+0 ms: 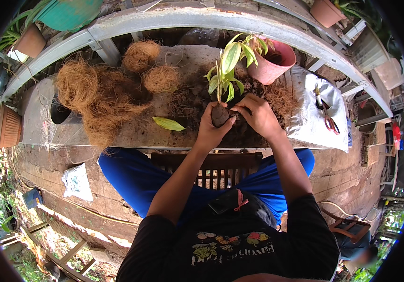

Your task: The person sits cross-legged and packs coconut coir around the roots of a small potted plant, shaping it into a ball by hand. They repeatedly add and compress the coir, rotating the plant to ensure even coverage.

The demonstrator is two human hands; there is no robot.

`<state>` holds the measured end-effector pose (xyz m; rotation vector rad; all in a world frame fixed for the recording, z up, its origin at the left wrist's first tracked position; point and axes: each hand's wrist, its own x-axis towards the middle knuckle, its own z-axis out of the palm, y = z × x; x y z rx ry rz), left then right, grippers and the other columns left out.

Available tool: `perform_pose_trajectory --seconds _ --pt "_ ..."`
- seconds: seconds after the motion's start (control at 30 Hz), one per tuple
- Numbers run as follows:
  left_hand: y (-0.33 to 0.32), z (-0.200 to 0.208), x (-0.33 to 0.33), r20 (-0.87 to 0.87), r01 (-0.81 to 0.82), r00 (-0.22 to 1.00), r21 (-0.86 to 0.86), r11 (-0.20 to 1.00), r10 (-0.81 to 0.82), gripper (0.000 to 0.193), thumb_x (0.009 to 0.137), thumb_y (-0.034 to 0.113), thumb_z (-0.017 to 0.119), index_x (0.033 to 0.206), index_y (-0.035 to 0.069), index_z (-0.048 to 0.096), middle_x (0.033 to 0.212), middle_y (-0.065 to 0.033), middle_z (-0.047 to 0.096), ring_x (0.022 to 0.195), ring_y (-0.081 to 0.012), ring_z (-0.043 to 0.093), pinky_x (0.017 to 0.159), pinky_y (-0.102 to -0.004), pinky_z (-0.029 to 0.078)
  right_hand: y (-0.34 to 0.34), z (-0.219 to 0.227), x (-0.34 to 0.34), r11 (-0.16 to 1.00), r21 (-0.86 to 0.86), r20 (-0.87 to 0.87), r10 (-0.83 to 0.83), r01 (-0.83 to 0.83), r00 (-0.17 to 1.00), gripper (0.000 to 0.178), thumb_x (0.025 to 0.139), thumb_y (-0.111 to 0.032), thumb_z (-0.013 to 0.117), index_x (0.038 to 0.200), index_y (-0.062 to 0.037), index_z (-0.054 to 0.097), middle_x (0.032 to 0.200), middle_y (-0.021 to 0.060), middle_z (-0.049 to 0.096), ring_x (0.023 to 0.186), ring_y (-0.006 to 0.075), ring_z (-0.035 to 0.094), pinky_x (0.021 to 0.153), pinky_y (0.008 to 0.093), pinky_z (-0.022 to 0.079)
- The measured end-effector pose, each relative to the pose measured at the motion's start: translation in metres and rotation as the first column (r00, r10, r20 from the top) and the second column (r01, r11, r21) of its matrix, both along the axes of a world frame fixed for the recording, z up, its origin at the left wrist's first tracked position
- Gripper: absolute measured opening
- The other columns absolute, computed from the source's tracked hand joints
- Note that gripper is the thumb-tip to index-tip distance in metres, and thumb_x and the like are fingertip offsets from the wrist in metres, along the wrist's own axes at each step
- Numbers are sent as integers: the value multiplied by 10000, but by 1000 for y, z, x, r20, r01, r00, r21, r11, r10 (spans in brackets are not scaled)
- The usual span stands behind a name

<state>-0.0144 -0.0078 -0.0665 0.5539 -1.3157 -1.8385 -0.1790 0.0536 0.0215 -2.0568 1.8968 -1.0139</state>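
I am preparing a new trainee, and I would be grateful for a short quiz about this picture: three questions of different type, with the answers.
1. Which hand cups the round, dark root ball of the green leafy plant?
2. True or false: the cutting tool with reddish loop handles lies on the white plastic sack.
3. Where is the single loose yellow-green leaf?
A) On the white sack
B) Between the brown stringy fibre heap and the root ball
C) On the wooden chair

Key: 1. The left hand. 2. True. 3. B.
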Motion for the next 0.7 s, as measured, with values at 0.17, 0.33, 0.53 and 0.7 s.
perform_pose_trajectory --seconds 0.17,0.33,0.53,0.7 --pt "-1 -2 2 9 6 1000 -1 1000 -6 379 902 -4 734 1212 47 522 827 60 517 733 -25 466 665 -208 409 -2 -3 -11 994 -70 -41 -85 82 996 88 859 -45 744 917 5 700 872 154 676 842 364 667 751 420 539" --pt "2 6 0 -5 4 1000 41 999 -4 379 909 0 732 1220 50 520 821 63 508 735 -26 464 664 -212 418 5 -1 -56 947 -151 -47 -293 283 955 114 881 -86 740 919 12 698 897 196 693 820 371 683 747 431 543" --pt "0 -1 1 34 -14 999 -9 1000 14 384 923 24 727 1253 71 535 817 38 551 710 -49 544 643 -246 520 20 0 -84 766 -350 -300 -637 540 710 190 912 -151 723 1064 -37 737 1018 203 723 935 361 688 847 410 543" --pt "-1 -4 1 30 -16 999 -44 999 17 386 917 18 731 1245 70 535 840 36 568 720 -46 553 652 -235 515 18 9 -37 959 -73 7 -273 273 962 199 893 -138 760 1039 -4 737 1021 185 703 934 357 671 853 398 528"
